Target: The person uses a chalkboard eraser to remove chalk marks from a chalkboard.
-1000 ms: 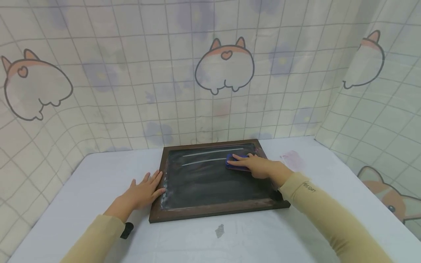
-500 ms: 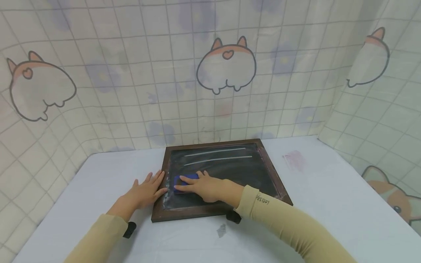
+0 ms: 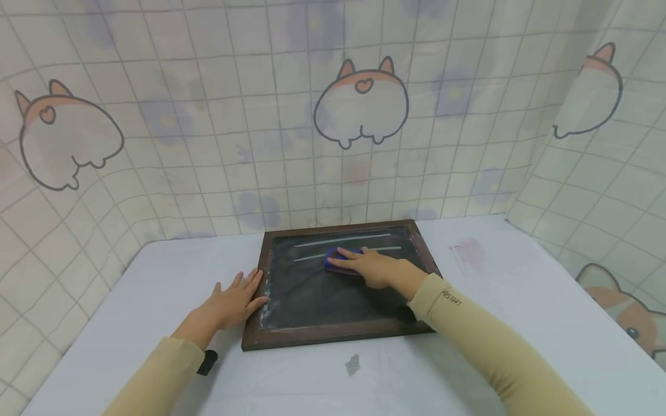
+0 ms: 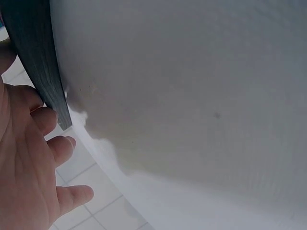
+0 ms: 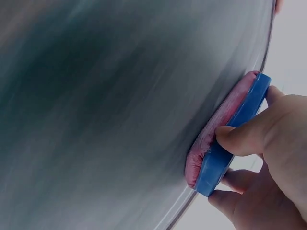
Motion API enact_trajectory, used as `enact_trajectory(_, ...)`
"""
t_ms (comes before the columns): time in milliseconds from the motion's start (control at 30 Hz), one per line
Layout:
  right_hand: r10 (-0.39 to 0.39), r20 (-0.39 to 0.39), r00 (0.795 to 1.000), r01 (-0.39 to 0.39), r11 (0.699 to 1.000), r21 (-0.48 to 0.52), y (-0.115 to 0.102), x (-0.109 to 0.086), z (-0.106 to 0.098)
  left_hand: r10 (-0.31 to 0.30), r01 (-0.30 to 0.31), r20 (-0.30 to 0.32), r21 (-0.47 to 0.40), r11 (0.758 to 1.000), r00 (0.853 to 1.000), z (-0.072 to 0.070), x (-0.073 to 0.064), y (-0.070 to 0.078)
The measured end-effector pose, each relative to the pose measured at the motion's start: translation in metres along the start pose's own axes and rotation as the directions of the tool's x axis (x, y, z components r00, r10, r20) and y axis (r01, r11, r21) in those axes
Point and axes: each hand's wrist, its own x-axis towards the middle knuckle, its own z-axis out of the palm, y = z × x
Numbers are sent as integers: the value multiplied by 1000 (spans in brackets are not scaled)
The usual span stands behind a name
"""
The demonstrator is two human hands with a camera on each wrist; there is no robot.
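A small chalkboard (image 3: 307,303) in a brown wooden frame lies on the white table. My right hand (image 3: 378,270) grips a chalkboard eraser (image 3: 338,269), pressed onto the board across the lower of two white chalk lines. In the right wrist view, the eraser's blue back (image 5: 240,120) and pink felt (image 5: 216,124) show, with the thumb against its side. My left hand (image 3: 229,303) rests at the board's left edge, fingers spread and thumb on the frame. The left wrist view shows that hand (image 4: 24,163) beside the dark frame edge (image 4: 43,67).
The upper chalk line (image 3: 340,240) runs near the board's far edge. A grey mark (image 3: 352,364) is on the white table (image 3: 291,387) in front, and a pinkish smudge (image 3: 467,253) at right. A patterned curtain (image 3: 291,185) stands behind and at both sides.
My right hand swept the eraser from the board's right side down to its lower left, then back up and right to the middle. My left hand stayed on the frame.
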Motion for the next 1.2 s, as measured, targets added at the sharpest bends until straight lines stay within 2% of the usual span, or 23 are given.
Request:
enact_trajectory(133, 70, -7, 998, -70, 996, 53, 42, -16, -3, 0, 0, -2, -2, 1000, 1000, 0, -1, 1)
enact_trajectory(267, 131, -32, 991, -128, 989, 78, 72, -26, -3, 0, 0, -5, 4, 1000, 1000, -1, -3, 1)
enact_trajectory(400, 148, -55, 987, -142, 985, 100, 82, -26, -2, -1, 1, -4, 9, 1000, 1000, -3, -3, 1)
enact_trajectory(533, 168, -71, 983, -160, 982, 103, 78, -20, -5, 5, -5, -9, 8, 1000, 1000, -3, -3, 0)
enact_trajectory(700, 201, -54, 978, -194, 975, 105, 55, -4, -8, 13, -13, -1, -5, 1000, 1000, -2, -2, 0)
enact_trajectory(833, 192, -36, 981, -188, 978, 91, 26, 22, -8, 10, -10, -1, -5, 1000, 1000, 1, -1, -1)
enact_trajectory(1033, 126, -30, 992, -126, 992, 5, -33, 57, -12, -1, 1, -6, 16, 1000, 1000, 0, 1, -1)
enact_trajectory(1200, 31, -15, 999, -32, 999, -40, -81, 74, -9, -4, 4, 2, 22, 1000, 1000, 0, 0, -3)
